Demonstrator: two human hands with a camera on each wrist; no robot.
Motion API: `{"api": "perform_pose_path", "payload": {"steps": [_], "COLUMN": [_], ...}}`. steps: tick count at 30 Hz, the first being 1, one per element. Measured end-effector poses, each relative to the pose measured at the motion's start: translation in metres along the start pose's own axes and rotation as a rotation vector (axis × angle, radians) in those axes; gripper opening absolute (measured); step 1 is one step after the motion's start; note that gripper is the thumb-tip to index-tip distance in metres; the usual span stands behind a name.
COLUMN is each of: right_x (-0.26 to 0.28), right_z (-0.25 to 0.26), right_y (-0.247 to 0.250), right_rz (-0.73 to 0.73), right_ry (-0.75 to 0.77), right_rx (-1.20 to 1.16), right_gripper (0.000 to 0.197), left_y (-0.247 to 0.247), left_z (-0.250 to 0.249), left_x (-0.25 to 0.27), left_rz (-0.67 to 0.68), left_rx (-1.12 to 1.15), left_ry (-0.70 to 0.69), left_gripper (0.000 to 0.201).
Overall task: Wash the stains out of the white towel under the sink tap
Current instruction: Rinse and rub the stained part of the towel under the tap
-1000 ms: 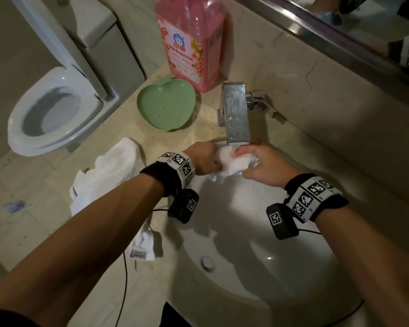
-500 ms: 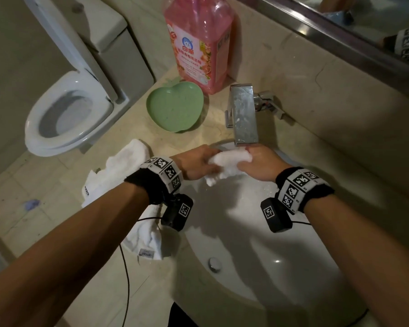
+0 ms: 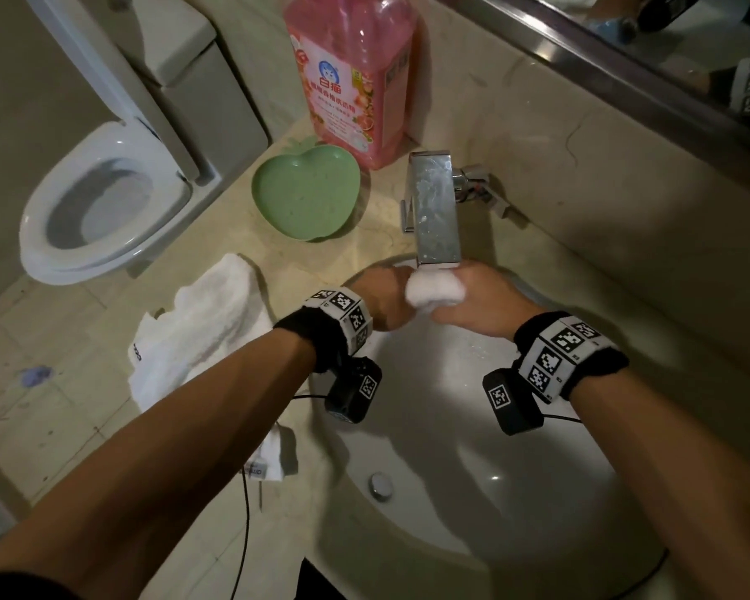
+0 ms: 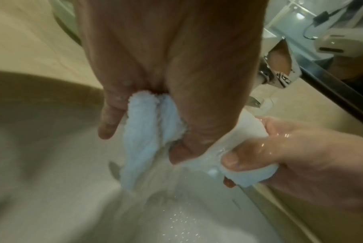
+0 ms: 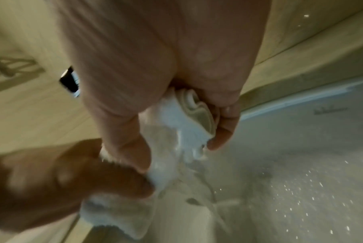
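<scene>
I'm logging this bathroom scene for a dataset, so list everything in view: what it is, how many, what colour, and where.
white towel: 1, white, bunched between both hands right under the tap spout
second towel: 1, white, crumpled on the counter left of the sink
tap: 1, chrome, behind the sink
sink: 1, white, set in the counter, wet
drain plug: 1, metal, on the sink bottom
dish: 1, green, apple-shaped, left of the tap
bottle: 1, pink, behind the dish
counter: 1, beige marble
toilet: 1, white, lid up, far left
mirror: 1, above the wall ledge
left hand: grips the white towel
right hand: grips the white towel
</scene>
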State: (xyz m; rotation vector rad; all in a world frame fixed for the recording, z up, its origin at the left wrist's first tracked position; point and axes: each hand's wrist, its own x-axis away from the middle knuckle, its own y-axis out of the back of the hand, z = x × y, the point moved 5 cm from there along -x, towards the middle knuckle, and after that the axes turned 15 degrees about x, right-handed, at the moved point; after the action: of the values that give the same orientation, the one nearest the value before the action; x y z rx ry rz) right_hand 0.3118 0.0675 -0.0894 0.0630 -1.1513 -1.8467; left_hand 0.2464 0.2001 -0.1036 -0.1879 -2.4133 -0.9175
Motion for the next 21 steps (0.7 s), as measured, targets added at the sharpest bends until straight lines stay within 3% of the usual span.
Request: {"api": "perform_pose_path", "payload": {"steps": [3, 6, 11, 15, 17, 21], "right_x": [0.002, -0.002, -0.007, -0.013, -0.017, -0.025], "right_z": [-0.016, -0.021, -0.011, -0.003, 0.000, 0.001], "right_y": [0.000, -0.005, -0.013, -0.012, -0.014, -0.020], "right_rz": [0.051, 0.114, 0.185, 0.162, 0.146, 0.059], "right_ry": [-0.135, -0.202, -0.195, -0.127, -0.075, -0.003], "right_rx": [-0.130, -0.198, -0.268, 0.039, 0.223, 0.486], "right_gripper": [0.052, 0.061, 0.096, 0.055, 0.035, 0.027], "left_y": [0.000, -0.001, 0.002, -0.002, -0.004, -0.001], "left_z": [-0.010, -0.019, -0.024, -0.032, -0.030, -0.027], "left_x": [0.001, 0.002, -0.005, -0.007, -0.011, -0.015], "left_rz": [-0.051, -0.089, -0.074, -0.059, -0.059, -0.054], "left_rx": [-0.068, -0.126, -0.210, -0.434, -0.434, -0.394], "left_ry": [-0.106, -0.193, -0.120, -0.132, -0.086, -0.030], "left_gripper": [0.045, 0.037, 0.058, 0.026, 0.028, 0.034]}}
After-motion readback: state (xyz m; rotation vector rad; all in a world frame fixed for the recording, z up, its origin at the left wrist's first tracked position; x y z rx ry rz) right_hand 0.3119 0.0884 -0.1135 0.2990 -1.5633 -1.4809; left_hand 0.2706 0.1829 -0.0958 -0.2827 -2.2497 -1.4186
